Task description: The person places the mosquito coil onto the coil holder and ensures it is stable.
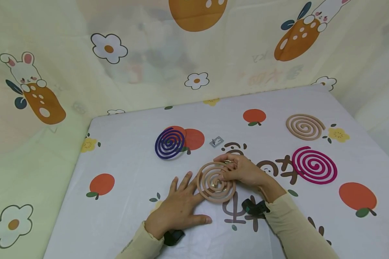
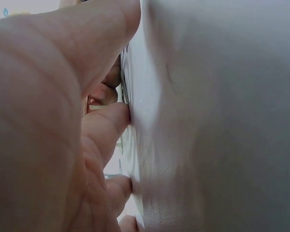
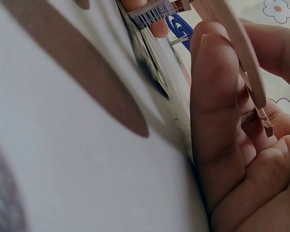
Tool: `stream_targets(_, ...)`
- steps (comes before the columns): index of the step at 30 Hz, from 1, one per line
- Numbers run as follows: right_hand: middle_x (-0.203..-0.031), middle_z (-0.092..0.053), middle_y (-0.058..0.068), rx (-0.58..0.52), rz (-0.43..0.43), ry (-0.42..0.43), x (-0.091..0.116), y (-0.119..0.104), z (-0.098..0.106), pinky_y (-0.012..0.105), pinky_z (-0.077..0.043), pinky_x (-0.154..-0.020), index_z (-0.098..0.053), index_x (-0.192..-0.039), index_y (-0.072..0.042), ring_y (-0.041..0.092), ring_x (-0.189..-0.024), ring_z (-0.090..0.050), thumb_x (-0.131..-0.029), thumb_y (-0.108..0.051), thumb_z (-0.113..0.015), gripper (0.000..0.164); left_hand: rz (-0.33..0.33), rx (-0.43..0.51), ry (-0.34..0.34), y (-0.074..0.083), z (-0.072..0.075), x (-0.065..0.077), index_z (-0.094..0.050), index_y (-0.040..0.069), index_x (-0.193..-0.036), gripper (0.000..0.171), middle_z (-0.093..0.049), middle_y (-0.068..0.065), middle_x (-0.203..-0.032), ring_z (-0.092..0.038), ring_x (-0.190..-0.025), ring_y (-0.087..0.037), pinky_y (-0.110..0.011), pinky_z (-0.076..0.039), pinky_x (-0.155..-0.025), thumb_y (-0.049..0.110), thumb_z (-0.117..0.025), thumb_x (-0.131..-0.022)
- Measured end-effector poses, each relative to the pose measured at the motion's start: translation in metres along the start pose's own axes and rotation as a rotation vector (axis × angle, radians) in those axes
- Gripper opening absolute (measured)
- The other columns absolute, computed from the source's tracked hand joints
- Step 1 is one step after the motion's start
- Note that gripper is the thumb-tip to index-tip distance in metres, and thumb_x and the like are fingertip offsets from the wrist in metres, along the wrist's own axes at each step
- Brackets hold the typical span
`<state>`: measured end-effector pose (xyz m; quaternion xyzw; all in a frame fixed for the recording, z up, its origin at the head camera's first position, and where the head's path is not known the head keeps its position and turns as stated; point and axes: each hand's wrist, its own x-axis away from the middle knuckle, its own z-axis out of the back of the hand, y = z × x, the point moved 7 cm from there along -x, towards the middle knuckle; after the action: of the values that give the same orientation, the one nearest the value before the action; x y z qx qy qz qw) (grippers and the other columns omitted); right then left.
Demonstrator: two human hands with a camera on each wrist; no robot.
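Observation:
A tan mosquito coil [image 1: 216,183] is raised off the tablecloth at the table's middle. My right hand [image 1: 244,173] pinches its right side between thumb and fingers, as the right wrist view also shows with the coil's edge [image 3: 249,63]. Under the coil, glints of a thin metal piece [image 1: 221,190] show through the gaps; most of it is hidden. My left hand [image 1: 181,212] lies with spread fingers on the cloth, its index and middle fingertips reaching beneath the coil's left side. In the left wrist view, the fingertips [image 2: 118,113] touch the cloth.
A dark blue coil [image 1: 169,143] stands tilted behind my left hand. Near it lies a small metal stand [image 1: 216,141]. At the right are another tan coil [image 1: 305,127] and a magenta coil [image 1: 315,165]. A printed cloth wall [image 1: 155,86] rises behind the table.

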<state>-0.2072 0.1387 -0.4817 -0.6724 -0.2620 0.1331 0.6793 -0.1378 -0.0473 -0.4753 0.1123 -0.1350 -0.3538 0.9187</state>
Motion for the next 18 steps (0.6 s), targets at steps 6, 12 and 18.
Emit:
stream_targets(6,-0.072,-0.068,0.006,0.007,0.005,0.006,0.0,-0.0007,-0.0002,0.022,-0.052,-0.057,-0.047,-0.144,0.009,0.011,-0.061,-0.064,-0.094,-0.001,-0.074,0.058,-0.003,0.006,0.001,0.0002,0.0008,0.0001,-0.033,0.04,-0.163,0.087,-0.018,-0.009,-0.174,-0.01,-0.159,-0.043,-0.074,-0.015,-0.118,0.074,-0.063,-0.089)
stream_targets(12,-0.079,-0.072,0.008,-0.01,0.016,0.015,-0.001,0.0,0.0004,0.023,-0.055,-0.062,-0.048,-0.144,0.009,0.012,-0.069,-0.067,-0.093,0.001,-0.074,0.058,-0.006,-0.009,0.01,0.0002,0.0012,-0.0001,-0.032,0.041,-0.163,0.088,-0.016,-0.008,-0.175,-0.011,-0.159,-0.043,-0.074,-0.016,-0.118,0.074,-0.064,-0.088)
stream_targets(18,-0.083,-0.074,0.009,-0.024,0.005,0.031,-0.0013,0.0008,0.0003,0.024,-0.057,-0.066,-0.049,-0.143,0.008,0.012,-0.074,-0.07,-0.092,0.002,-0.075,0.058,-0.013,-0.006,0.024,0.0004,0.0005,0.0006,-0.032,0.041,-0.163,0.087,-0.015,-0.008,-0.175,-0.012,-0.159,-0.044,-0.075,-0.017,-0.118,0.073,-0.064,-0.089)
